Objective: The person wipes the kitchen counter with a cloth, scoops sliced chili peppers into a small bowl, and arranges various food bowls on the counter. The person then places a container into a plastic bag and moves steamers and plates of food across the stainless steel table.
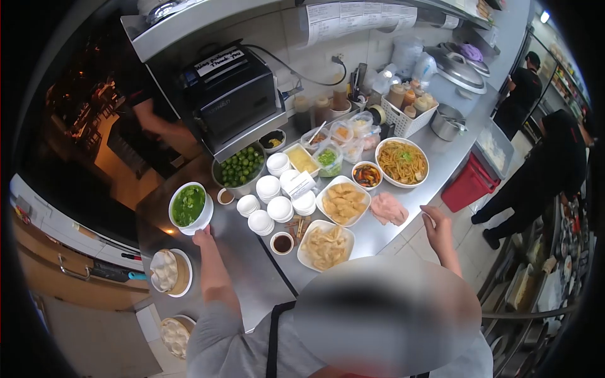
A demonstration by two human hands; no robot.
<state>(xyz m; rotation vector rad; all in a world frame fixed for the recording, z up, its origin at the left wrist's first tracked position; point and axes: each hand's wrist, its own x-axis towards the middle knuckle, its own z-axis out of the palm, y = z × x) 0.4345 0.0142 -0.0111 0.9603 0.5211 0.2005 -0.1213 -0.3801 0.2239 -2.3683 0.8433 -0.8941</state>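
My left hand [203, 236] grips the near edge of a white bowl of green soup [189, 206] at the counter's left end; its fingertips are partly hidden by the bowl. My right hand [437, 222] is off the counter's edge at the right, fingers loosely curved and apart, with nothing in it. Nearest to it lies a crumpled pink cloth [389, 208]. Left of the cloth are two white bowls of pale fried pieces [343, 200] and a small cup of dark sauce [282, 243]. Behind the cloth stands a bowl of noodles [401, 162].
Stacked white cups [268, 188] and a bowl of green limes [239, 166] stand mid-counter. Two round baskets [171, 273] of pale food are at the left. A black printer [230, 94] stands behind. A co-worker's arm [167, 129] shows at the left; two people [551, 157] stand at the right.
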